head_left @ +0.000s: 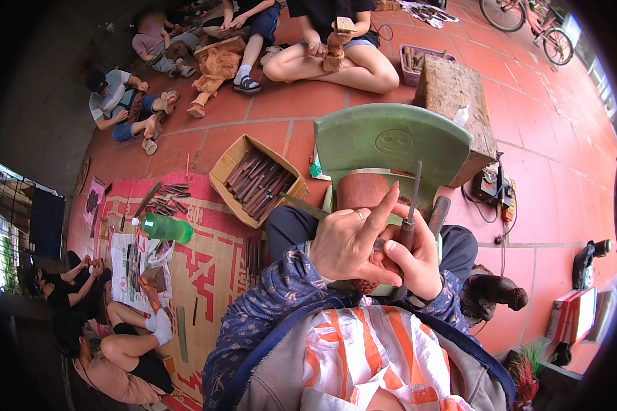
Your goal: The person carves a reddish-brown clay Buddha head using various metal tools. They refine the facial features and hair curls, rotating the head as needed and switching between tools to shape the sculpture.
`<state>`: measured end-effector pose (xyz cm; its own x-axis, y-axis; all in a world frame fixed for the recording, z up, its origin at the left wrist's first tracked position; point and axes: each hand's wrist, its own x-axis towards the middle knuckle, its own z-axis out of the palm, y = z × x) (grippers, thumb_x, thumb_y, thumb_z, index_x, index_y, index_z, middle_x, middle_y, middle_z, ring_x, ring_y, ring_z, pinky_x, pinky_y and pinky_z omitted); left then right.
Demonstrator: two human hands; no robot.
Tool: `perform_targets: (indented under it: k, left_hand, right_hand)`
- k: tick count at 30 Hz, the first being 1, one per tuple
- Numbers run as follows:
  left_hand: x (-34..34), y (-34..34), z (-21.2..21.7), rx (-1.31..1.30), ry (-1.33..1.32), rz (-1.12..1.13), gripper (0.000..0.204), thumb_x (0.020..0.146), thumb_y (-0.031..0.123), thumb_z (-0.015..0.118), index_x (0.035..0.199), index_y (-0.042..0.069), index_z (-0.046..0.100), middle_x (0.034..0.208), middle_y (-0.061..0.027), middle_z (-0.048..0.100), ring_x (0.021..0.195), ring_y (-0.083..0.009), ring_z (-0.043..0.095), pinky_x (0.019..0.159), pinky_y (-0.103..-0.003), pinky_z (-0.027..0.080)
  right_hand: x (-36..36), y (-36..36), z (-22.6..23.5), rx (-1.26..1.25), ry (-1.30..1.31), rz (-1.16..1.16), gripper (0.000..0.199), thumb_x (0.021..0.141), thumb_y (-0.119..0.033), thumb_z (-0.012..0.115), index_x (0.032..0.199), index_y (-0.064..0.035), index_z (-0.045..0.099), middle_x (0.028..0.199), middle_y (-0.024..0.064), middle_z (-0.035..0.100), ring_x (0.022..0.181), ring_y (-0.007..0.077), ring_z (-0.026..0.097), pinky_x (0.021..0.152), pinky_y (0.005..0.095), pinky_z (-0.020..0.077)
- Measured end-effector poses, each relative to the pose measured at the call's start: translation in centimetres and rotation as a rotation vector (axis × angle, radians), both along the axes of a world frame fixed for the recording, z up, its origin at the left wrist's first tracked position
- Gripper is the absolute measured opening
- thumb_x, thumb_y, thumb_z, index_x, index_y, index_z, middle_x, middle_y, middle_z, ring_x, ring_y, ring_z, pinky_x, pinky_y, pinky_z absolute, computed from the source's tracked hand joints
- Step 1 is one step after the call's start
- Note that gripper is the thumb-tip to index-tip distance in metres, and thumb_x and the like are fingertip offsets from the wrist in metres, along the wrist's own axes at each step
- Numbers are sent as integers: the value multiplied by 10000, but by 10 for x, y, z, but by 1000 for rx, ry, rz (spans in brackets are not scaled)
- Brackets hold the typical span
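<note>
My right hand [418,264] is closed around the dark handle of a carving chisel [416,192], whose thin metal shaft points up and away from me. My left hand [353,243] is beside it, index finger stretched out and thumb reaching toward the right hand's fingers. A small dark end shows between the hands; what it belongs to is hidden. Beyond them a reddish-brown wood block [360,190] rests on the green plastic chair [391,137]. A wooden handle [439,214] lies right of the chisel. Under my hands a bumpy carved wood surface [365,286] peeks out.
Left of the chair stands a cardboard box [243,147] full of tools. A green bottle [168,229] and more tools lie on the patterned mat [206,274]. At right are a wooden block table [452,89], a power strip [506,202] and a dark carving [493,294]. Several people sit around.
</note>
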<state>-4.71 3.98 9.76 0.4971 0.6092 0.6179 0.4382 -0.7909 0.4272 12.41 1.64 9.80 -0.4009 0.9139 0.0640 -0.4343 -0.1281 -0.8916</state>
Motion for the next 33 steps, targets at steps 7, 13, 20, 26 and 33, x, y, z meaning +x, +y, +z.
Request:
perform_targets:
  k: [7, 13, 20, 26, 33]
  left_hand:
    - [0, -2, 2, -19, 19, -12, 1221, 675, 725, 647, 1492, -36, 151, 753, -100, 595, 613, -254, 595, 603, -377, 493]
    - [5, 0, -1, -34, 8, -31, 1219, 654, 694, 688, 1489, -33, 180, 768, -98, 603, 632, -237, 606, 601, -358, 502]
    - [-34, -10, -18, -366, -198, 225, 1032, 740, 576, 741, 1452, -16, 286, 627, 6, 478, 549, -76, 441, 504, -232, 377]
    - [-62, -12, -30, -535, -629, 534, 387, 963, 171, 550, 1311, 11, 499, 670, 56, 430, 579, -8, 339, 513, -175, 264]
    - [-67, -13, -17, -737, -940, 345, 342, 991, 198, 497, 1262, -9, 525, 649, 47, 402, 544, -10, 293, 465, -182, 217]
  right_hand:
    - [1, 1, -5, 15, 78, 15, 521, 899, -51, 576, 1372, 25, 371, 826, 70, 614, 686, 94, 578, 599, 206, 462]
    - [3, 0, -8, -60, 3, -22, 498, 903, -20, 559, 1367, 7, 381, 810, 82, 622, 637, 72, 561, 520, 179, 424]
    - [44, -6, -36, -100, -114, -218, 480, 972, -154, 514, 1392, 19, 358, 882, 40, 538, 522, 20, 402, 457, 177, 320]
    - [75, -4, -89, -229, -746, -248, 641, 876, -99, 581, 1431, 60, 301, 1058, 111, 591, 842, 149, 579, 727, 276, 495]
    - [55, -3, -149, 49, -809, -252, 737, 816, -49, 615, 1464, 2, 268, 1242, 230, 502, 1145, 299, 541, 955, 363, 453]
